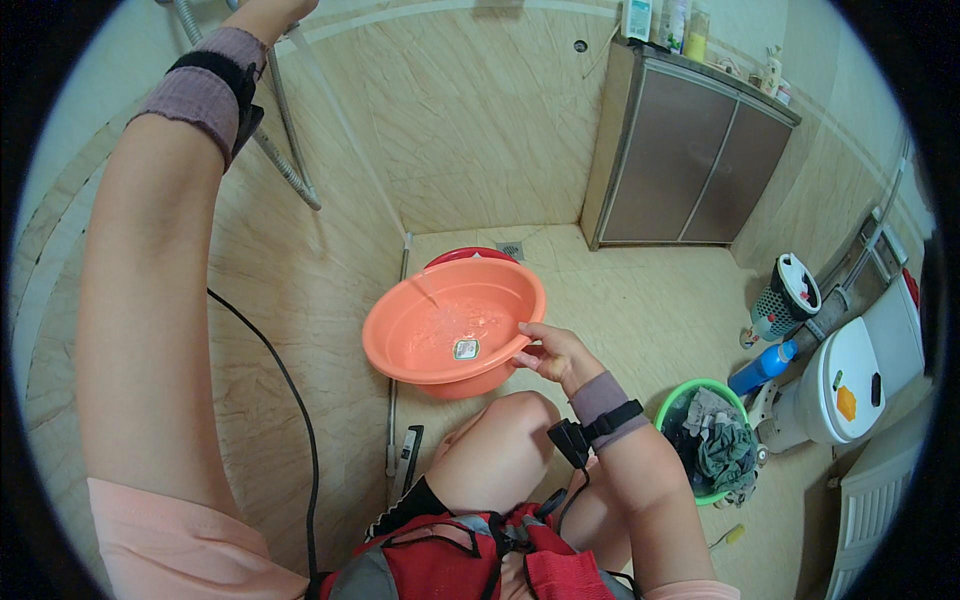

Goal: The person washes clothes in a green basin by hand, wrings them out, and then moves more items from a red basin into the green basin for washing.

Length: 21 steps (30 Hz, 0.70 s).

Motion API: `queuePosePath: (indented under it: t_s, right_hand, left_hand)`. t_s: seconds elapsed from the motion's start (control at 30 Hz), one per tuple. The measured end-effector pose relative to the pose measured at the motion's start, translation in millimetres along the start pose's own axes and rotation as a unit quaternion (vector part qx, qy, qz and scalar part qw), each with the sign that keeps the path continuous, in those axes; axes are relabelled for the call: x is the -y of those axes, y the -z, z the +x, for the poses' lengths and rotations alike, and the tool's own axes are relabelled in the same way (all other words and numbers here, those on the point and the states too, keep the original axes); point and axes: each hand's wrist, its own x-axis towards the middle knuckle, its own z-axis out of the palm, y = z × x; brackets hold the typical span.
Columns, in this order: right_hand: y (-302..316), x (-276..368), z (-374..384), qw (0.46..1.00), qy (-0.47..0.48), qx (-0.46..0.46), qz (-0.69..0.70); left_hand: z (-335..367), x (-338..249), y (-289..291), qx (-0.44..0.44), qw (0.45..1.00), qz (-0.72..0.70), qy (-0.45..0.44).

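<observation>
My right hand (558, 357) grips the right rim of an orange plastic basin (400, 335), thumb over the edge and fingers beneath. The basin is tilted above the floor, in front of my knees. A thin stream of water falls into it and splashes on the bottom, beside a small label (466, 349). Behind it shows part of a red basin (470, 252). My left arm reaches up along the left wall, and my left hand (283, 10) is cut off by the upper edge near a grey shower hose (285, 165); its fingers are hidden.
At right, a green-rimmed tub (662, 412) holds wet dark clothes (725, 445). Beyond it are a blue bottle (762, 368), a waste bin (780, 303) and a white toilet (850, 375). A cabinet (690, 150) with bottles on top stands at the back. A black cable (290, 385) hangs at left.
</observation>
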Motion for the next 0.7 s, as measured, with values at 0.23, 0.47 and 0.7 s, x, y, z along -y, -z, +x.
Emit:
queuePosePath:
  t_s: [0.23, 0.47, 0.7]
  right_hand:
    - [-3, 0, -2, 1.000, -0.019, 0.005, 0.002]
    - [-11, -5, -4, 1.000, -0.018, -0.001, -0.006]
    - [4, 5, 1, 0.999, 0.022, 0.009, 0.029]
  left_hand:
    - [-2, 1, 0, -0.021, 1.000, 0.010, -0.016]
    - [2, 9, -18, -0.073, 0.995, 0.047, -0.039]
    - [19, -12, -40, -0.044, 0.996, 0.081, 0.006]
